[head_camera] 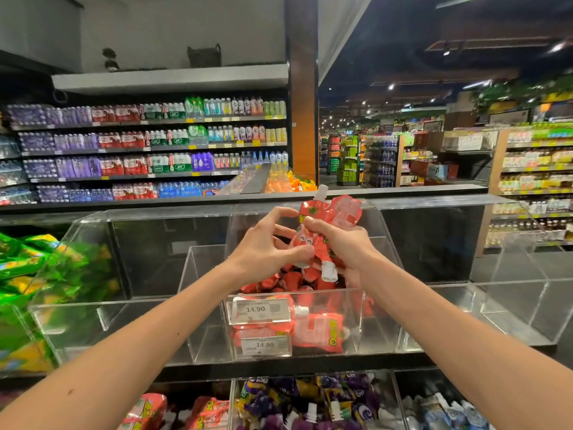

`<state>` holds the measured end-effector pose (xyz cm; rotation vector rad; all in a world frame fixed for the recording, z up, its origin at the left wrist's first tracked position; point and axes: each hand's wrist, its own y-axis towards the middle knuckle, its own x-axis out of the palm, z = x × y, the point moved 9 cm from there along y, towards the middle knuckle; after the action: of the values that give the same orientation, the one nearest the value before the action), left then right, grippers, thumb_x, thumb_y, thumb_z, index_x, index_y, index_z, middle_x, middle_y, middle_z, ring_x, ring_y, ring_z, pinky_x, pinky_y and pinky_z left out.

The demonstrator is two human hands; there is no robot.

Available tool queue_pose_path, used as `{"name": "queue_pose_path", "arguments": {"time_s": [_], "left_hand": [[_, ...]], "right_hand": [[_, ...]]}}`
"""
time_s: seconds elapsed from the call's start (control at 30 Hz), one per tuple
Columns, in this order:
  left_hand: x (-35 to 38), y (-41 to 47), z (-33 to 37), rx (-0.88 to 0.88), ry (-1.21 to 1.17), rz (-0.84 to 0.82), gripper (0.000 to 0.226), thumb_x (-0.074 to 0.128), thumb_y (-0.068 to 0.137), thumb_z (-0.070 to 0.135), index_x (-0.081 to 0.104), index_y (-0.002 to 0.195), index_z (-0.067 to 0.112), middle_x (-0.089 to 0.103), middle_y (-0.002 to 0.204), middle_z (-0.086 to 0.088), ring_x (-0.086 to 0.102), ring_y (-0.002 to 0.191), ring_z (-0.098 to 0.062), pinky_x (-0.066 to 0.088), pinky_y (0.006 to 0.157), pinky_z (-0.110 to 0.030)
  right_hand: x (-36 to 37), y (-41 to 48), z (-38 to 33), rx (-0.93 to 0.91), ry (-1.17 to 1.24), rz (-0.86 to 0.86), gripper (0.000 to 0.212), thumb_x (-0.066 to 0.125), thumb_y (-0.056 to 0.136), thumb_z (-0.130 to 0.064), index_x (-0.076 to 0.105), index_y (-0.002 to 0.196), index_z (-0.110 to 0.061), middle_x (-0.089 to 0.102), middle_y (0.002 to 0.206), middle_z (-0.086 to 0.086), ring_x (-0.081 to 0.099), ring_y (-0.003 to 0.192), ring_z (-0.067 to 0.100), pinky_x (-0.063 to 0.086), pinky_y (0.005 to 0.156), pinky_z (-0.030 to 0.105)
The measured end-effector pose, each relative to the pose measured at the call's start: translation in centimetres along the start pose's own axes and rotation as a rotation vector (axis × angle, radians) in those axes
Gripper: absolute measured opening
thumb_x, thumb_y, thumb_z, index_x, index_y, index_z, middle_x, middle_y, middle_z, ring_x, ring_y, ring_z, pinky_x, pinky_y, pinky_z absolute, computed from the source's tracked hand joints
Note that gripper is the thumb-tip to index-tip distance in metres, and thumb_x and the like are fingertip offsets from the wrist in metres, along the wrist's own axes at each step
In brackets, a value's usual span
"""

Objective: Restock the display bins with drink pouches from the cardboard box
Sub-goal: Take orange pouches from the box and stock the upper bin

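Plainly, these red pouches [333, 215] look soft, light and slick, with stiff white spouts [322, 191]. Green packs [37, 274] fill the bin at the left. The left hand [266, 246] pinches the bundle's lower edge and the right hand [341, 243] clenches its middle, both above the part-filled middle bin [353, 333]. I'd hold the flat bodies, not the spouts, since one could slide loose.

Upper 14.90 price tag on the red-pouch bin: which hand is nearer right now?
Left. The left hand is almost straight above the upper price tag; the right hand, gripping red pouches, is above it and off to the right.
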<state>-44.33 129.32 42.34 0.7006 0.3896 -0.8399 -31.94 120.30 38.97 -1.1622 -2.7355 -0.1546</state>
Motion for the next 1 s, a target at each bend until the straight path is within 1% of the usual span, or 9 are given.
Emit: {"name": "queue_pose_path", "arguments": {"time_s": [0.17,0.3,0.37,0.43,0.47,0.57,0.67,0.83,1.0], "left_hand": [[-0.9,0.3,-1.4,-0.065,-0.071,0.069,0.065,0.083,0.073,0.046,0.051,0.128,0.031,0.071,0.1,-0.001,0.072,0.081,-0.015,0.058,0.065,-0.03],[-2.7,0.3,-1.9,-0.041,0.109,0.048,0.052,0.086,0.075,0.029,0.058,0.119,0.033,0.071,0.09,-0.001,0.071,0.076,-0.015,0.06,0.061,-0.031],[-2.8,0.1,-2.5,-0.035,0.258,-0.044,0.044,0.078,0.085,0.017,0.058,0.12,0.035,0.07,0.092,0.001,0.071,0.074,-0.011,0.06,0.057,-0.031],[-1.7,-0.3,-3.5,-0.082,0.37,-0.195,0.05,0.078,0.084,0.016,0.058,0.125,0.036,0.069,0.096,0.005,0.07,0.076,-0.011,0.06,0.057,-0.029],[-0.9,-0.5,-3.9,-0.097,0.417,-0.263,0.054,0.08,0.082,0.018,0.058,0.128,0.035,0.068,0.097,0.006,0.07,0.079,-0.012,0.06,0.061,-0.03],[1.3,0.2,-4.0,-0.057,0.495,-0.36,0.058,0.08,0.083,0.02,0.058,0.135,0.034,0.069,0.101,0.005,0.07,0.079,-0.016,0.061,0.067,-0.034],[3.9,1.8,-3.7,-0.043,0.444,-0.424,0.055,0.078,0.084,0.017,0.06,0.133,0.035,0.069,0.102,0.0,0.071,0.078,-0.019,0.062,0.062,-0.035],[8.2,3.7,-3.3,0.019,0.49,-0.491,0.043,0.077,0.086,0.026,0.064,0.127,0.026,0.069,0.088,0.006,0.069,0.078,-0.012,0.06,0.073,-0.032],[11.2,3.9,-3.4,0.047,0.498,-0.559,0.038,0.073,0.087,0.02,0.062,0.123,0.026,0.069,0.095,0.001,0.062,0.085,-0.011,0.053,0.076,-0.029]], "right_hand": [[1.3,-0.6,-0.2,-0.068,-0.097,-0.09,0.042,0.084,0.075,-0.04,0.073,0.101,-0.01,0.077,0.088,0.008,0.075,0.074,0.018,0.057,0.056,0.025],[0.9,-0.5,-0.4,-0.07,-0.077,-0.092,0.054,0.085,0.069,-0.047,0.074,0.102,-0.006,0.076,0.088,0.009,0.073,0.075,0.023,0.061,0.077,0.041],[-0.1,-0.2,-1.0,-0.094,-0.087,-0.051,0.063,0.087,0.067,-0.047,0.072,0.105,0.0,0.073,0.085,0.01,0.068,0.073,0.023,0.06,0.079,0.045],[-1.2,0.0,-2.1,-0.143,-0.117,-0.004,0.049,0.083,0.075,-0.042,0.072,0.102,-0.002,0.071,0.083,0.011,0.066,0.07,0.02,0.06,0.072,0.034],[-1.6,0.1,-2.5,-0.163,-0.123,0.012,0.043,0.082,0.077,-0.042,0.072,0.1,-0.007,0.072,0.085,0.01,0.067,0.071,0.02,0.062,0.074,0.034],[-1.8,0.1,-3.3,-0.189,-0.124,0.015,0.038,0.084,0.075,-0.042,0.072,0.098,-0.015,0.074,0.089,0.012,0.071,0.078,0.026,0.06,0.082,0.052],[-1.6,-0.1,-3.8,-0.208,-0.133,0.003,0.032,0.083,0.077,-0.038,0.07,0.097,-0.016,0.074,0.092,0.015,0.071,0.078,0.027,0.061,0.077,0.052],[-2.6,0.0,-4.1,-0.243,-0.227,0.028,0.031,0.08,0.076,-0.048,0.069,0.092,-0.024,0.074,0.092,0.004,0.072,0.09,0.023,0.059,0.087,0.047],[-3.4,0.0,-4.3,-0.263,-0.264,0.031,0.033,0.078,0.079,-0.047,0.069,0.098,-0.022,0.073,0.088,0.0,0.07,0.084,0.014,0.054,0.064,0.024]]}}
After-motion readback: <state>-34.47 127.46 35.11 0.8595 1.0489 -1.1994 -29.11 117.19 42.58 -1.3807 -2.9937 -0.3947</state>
